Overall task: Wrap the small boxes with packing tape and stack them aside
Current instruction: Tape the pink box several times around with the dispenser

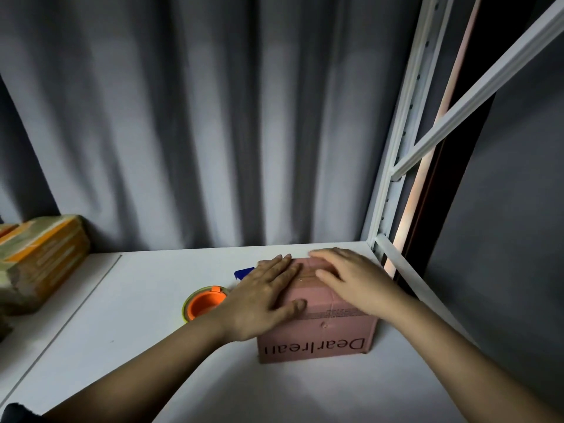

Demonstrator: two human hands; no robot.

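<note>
A small pink cardboard box [317, 340] with dark lettering on its near side stands on the white table [152, 346], right of the middle. My left hand [262, 300] lies flat on the left part of the box's top, fingers straight. My right hand [354, 279] lies flat on the right part of the top, slightly blurred. A roll of packing tape [204, 302] on an orange holder sits on the table just left of the box, partly behind my left wrist.
Several taped boxes [39, 261] with orange stripes are stacked at the far left. A small blue object [243, 272] peeks out behind my left hand. A white metal shelf frame [393, 184] rises at the right rear corner. Grey curtains hang behind.
</note>
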